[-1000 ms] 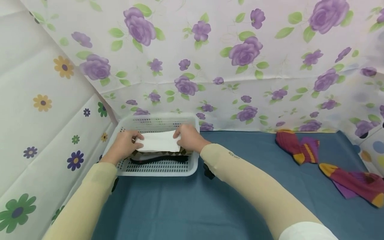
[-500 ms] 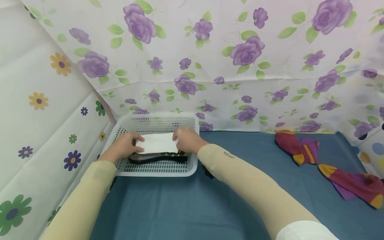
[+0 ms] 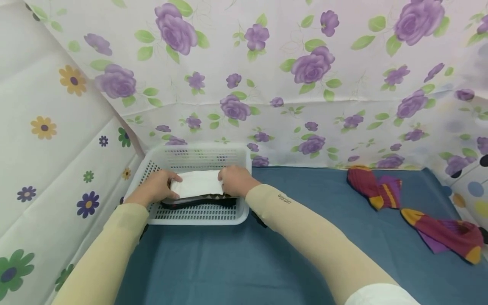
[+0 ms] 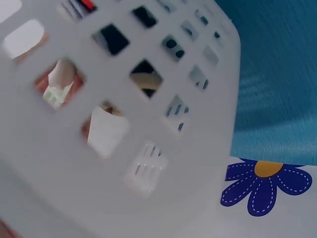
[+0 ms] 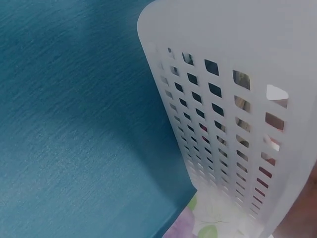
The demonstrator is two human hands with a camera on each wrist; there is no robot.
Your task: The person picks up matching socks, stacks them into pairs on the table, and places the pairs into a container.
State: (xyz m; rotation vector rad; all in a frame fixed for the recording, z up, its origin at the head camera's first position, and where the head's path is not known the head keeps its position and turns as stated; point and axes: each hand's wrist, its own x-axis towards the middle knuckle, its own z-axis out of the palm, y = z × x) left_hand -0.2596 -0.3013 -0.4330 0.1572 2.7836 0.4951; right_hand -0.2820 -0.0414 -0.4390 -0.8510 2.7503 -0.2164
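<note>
A folded white cloth [image 3: 200, 184] lies flat across a stack inside the white plastic basket [image 3: 198, 221]. My left hand [image 3: 157, 186] holds its left end, thumb in front and fingers behind. At the other end my right hand [image 3: 237, 181] pinches the right edge. Under the cloth, a brown checked fabric edge and a dark folded piece [image 3: 200, 203] show. In the left wrist view the perforated basket wall [image 4: 49, 148] covers most of that hand. The right wrist view likewise has the basket's side [image 5: 228, 34] in front, with a bit of hand at the edge.
Two groups of maroon and purple socks with yellow toes and heels lie on the right: the farther socks [image 3: 367, 186] and the nearer socks [image 3: 444, 233]. A blue cloth [image 3: 213, 262] covers the table. Flowered sheets [image 3: 267, 84] rise behind and at the left.
Both hands have brought the white cloth slightly lower and nearer me, over more of the checked fabric. The basket and the socks stay where they were.
</note>
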